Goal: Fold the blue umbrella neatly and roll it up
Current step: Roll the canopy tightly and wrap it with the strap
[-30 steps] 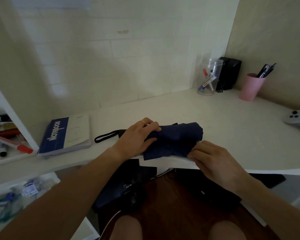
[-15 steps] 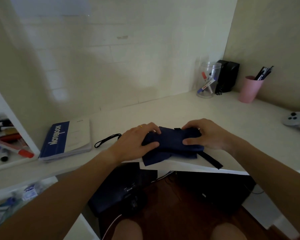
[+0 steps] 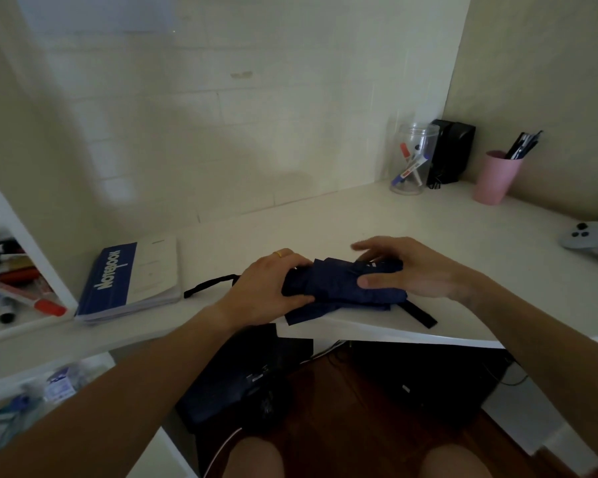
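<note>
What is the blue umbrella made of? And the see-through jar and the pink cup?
Blue umbrella: thin woven fabric, probably nylon; it creases and folds softly, matte.
See-through jar: clear plastic or glass; the markers inside show through.
Pink cup: likely plastic; smooth, opaque, matte.

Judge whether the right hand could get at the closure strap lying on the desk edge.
Probably yes: the strap lies bare just below the right hand, nothing covering it, though that hand now grips the umbrella.
</note>
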A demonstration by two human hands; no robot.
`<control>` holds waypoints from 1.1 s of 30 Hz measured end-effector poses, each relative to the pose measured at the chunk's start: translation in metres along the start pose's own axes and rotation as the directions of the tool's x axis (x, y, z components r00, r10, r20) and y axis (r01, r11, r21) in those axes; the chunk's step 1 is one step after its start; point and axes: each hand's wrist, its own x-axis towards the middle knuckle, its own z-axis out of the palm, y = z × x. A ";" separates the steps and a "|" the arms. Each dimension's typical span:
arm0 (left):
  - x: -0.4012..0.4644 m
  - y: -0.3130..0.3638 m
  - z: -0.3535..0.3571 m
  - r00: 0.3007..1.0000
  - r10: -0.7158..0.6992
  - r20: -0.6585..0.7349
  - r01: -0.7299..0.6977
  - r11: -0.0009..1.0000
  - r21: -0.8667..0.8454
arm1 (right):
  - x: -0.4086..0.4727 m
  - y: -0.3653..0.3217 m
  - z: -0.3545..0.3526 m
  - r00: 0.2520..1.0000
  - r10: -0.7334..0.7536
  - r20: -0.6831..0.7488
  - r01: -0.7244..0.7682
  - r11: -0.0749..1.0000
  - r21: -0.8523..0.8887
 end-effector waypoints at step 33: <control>-0.005 0.005 -0.008 0.998 -0.033 0.060 0.041 0.989 -0.141 | -0.011 0.052 0.009 0.944 0.175 -0.279 -0.224 0.963 -0.152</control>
